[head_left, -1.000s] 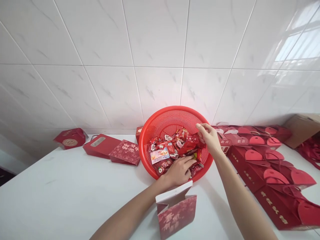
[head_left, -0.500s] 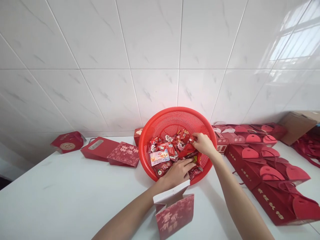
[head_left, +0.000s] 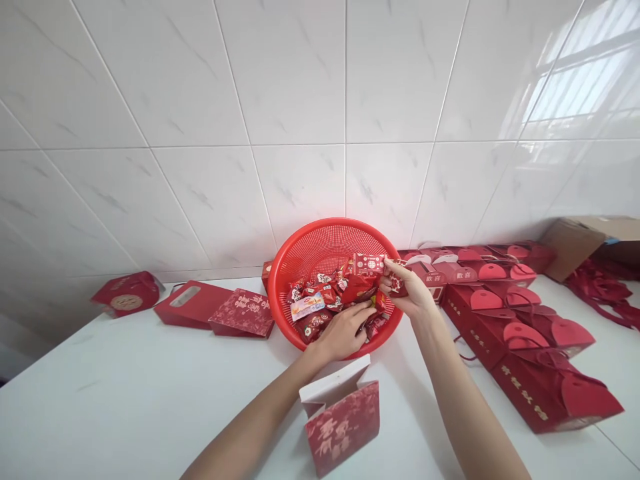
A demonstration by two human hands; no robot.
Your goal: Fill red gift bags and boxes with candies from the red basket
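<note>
A red plastic basket (head_left: 320,237) with mesh walls holds several wrapped sweets (head_left: 345,283), mostly red. My right hand (head_left: 413,290) is raised at the basket's right rim, closed on small red packets of sweets (head_left: 369,264); one sticks out to the left of the fingertips, another lies against the fingers. My left hand (head_left: 345,331) reaches over the near rim, its fingers bent down among the sweets; what they grip, if anything, is hidden. A red patterned paper gift box (head_left: 345,427) stands with its top open just in front of the basket, beside my left forearm.
Rows of red gift boxes (head_left: 520,373) with rounded flaps stand to the right. At the left lie a red box with a handle slot (head_left: 187,307), a patterned box (head_left: 243,313) and a hexagonal red box (head_left: 127,293). A cardboard carton (head_left: 575,247) sits far right, against the tiled wall.
My right hand has lifted from the sweets towards the right rim, with red packets now showing in its fingers. My left hand stays in the basket, its fingers drawn closer together. The view has shifted slightly.
</note>
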